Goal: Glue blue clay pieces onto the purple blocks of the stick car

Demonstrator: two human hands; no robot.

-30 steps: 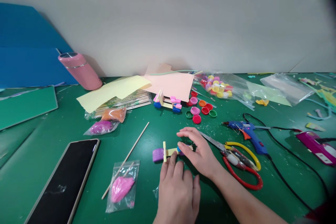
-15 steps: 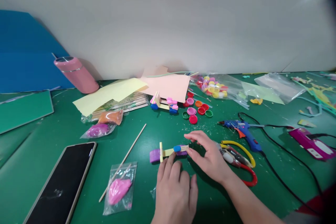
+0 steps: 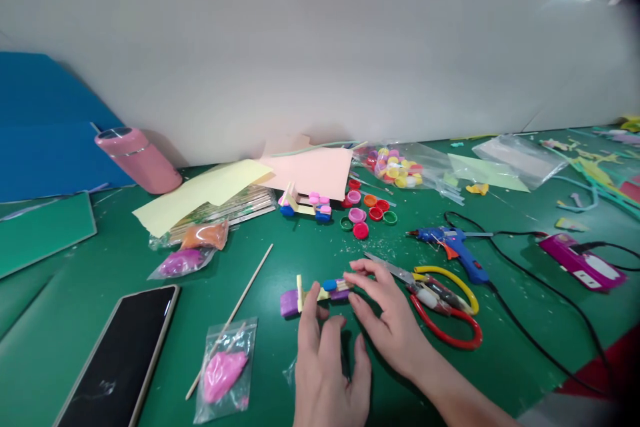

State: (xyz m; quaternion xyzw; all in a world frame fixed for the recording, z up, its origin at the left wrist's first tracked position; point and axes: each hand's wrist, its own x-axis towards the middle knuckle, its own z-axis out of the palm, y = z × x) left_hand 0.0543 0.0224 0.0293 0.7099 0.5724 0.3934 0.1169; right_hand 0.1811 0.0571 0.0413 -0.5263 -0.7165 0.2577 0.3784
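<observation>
A small craft model (image 3: 325, 293) lies on the green table, with purple clay blocks at both ends, a pale yellow strip between, and a short upright piece at its left. A blue clay bit with short sticks rests on its right half. My left hand (image 3: 327, 367) has its fingers spread, the index fingertip at the model's middle. Thumb and fingers of my right hand (image 3: 393, 320) close around the model's right end; the exact contact is partly hidden. A similar model (image 3: 306, 207), with pink and blue clay, stands farther back.
Scissors (image 3: 445, 343) and a blue glue gun (image 3: 453, 247) with cable lie right. Bottle caps (image 3: 357, 215) sit behind the hands. Left are a phone (image 3: 117, 353), a wooden stick (image 3: 245, 293), bagged pink clay (image 3: 225, 373) and a pink bottle (image 3: 143, 160).
My left fingers have lifted and spread. The right fingers have come closer around the model's right end, uncovering the scissors' blades. The whole view has shifted slightly.
</observation>
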